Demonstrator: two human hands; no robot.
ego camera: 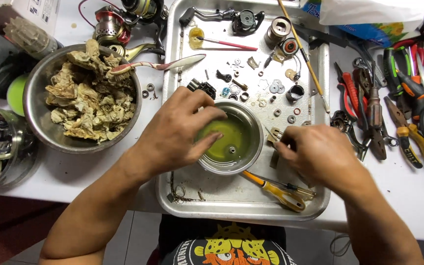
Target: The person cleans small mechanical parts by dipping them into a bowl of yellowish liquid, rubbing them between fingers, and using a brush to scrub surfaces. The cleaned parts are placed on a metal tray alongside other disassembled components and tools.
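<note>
Looking down from head height, two bare hands are seen working over a metal tray (pixel 320 206) set on a white table (pixel 408 191). The left hand (pixel 175 130) is laid over the near-left rim of a small steel bowl (pixel 253 147) that stands in the middle of the tray and holds yellow-green liquid (pixel 229 137); its fingers are loosely curled, the tips dipped at the liquid's edge, and whether anything is pinched between them cannot be told. A tiny round part (pixel 231 149) is seen lying in the liquid. The right hand (pixel 320 152) is held just beside the bowl on its right, with fingers drawn together around a small brush (pixel 273 133), whose bristled end points toward the bowl.

A yellow-handled screwdriver (pixel 276 189) is laid on the tray near the front edge. Small washers, gears and rings (pixel 276 88) are scattered across the far half of the tray. To the left, a large steel bowl (pixel 38 118) filled with stained crumpled rags (pixel 92 98) is placed on the table. Pliers and cutters (pixel 398 108) are spread out well to the right of the tray.
</note>
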